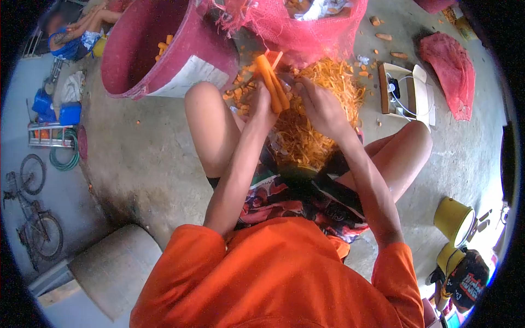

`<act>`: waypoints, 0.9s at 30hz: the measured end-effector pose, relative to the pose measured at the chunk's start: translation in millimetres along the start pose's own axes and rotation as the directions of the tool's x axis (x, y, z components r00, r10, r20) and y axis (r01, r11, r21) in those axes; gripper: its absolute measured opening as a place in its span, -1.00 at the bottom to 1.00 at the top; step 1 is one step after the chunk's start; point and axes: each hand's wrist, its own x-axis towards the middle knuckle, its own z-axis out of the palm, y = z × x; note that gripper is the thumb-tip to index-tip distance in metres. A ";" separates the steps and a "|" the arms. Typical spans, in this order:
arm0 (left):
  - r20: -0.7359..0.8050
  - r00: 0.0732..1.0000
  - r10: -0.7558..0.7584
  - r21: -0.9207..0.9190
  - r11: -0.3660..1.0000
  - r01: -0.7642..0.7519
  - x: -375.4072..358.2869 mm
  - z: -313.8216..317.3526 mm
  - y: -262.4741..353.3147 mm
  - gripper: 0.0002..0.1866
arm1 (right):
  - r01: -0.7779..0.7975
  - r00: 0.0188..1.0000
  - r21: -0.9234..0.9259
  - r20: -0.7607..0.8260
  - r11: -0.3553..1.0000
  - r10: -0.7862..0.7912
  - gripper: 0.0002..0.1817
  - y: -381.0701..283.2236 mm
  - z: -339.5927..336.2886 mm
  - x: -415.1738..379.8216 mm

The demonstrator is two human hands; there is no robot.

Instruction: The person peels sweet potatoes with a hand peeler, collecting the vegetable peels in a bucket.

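Note:
My left hand point(262, 104) is closed around peeled carrots point(271, 82), which stick up past the fingers, side by side. Close by on the right, my right hand point(321, 109) has its fingers curled in; whatever it grips is hidden from this angle. Under and between both hands lies a big heap of orange carrot peelings point(306, 139), reaching down between my legs. Short cut carrot pieces point(236, 94) are scattered on the floor by my left hand.
A large maroon tub point(191, 60) with a few carrots inside stands ahead left. Straight ahead is a red mesh sack point(311, 33). An open cardboard box point(404, 90) with a cable and a red sack point(448, 71) lie right. Another person point(74, 41) sits far left.

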 end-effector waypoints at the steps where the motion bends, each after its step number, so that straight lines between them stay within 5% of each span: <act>1: 0.006 1.000 0.027 0.010 1.000 -0.027 -1.0 -0.2 -3.6 -0.55 | -0.002 1.000 -0.002 0.003 1.000 0.002 -0.62 -2.9 -1.2 0.1; 3: 0.016 0.999 0.049 0.021 0.999 -0.050 -2.4 1.7 -3.4 -0.54 | 0.033 0.999 -0.066 0.032 0.997 -0.031 -0.39 -7.8 -4.5 1.0; 5: 0.072 0.997 -0.003 0.251 0.968 -0.016 -4.3 4.5 2.3 -0.55 | 0.023 0.999 -0.113 0.042 0.993 -0.019 -0.26 -8.4 -3.3 4.1; 9: -0.011 1.000 0.005 0.271 0.963 -0.002 -13.2 17.8 3.4 -0.53 | -0.026 0.997 -0.205 0.061 0.978 0.040 0.00 -10.2 -2.7 8.9; 24: 0.081 0.997 -0.014 0.366 0.930 -0.016 -10.1 4.3 1.1 -0.38 | -0.071 0.978 -0.314 0.166 0.947 0.129 -0.08 -9.8 0.7 4.4; 27: 0.057 0.998 -0.017 0.379 0.926 -0.006 -21.5 16.9 9.0 -0.56 | -0.076 0.976 -0.286 0.175 0.955 0.130 -0.03 -4.3 6.5 2.6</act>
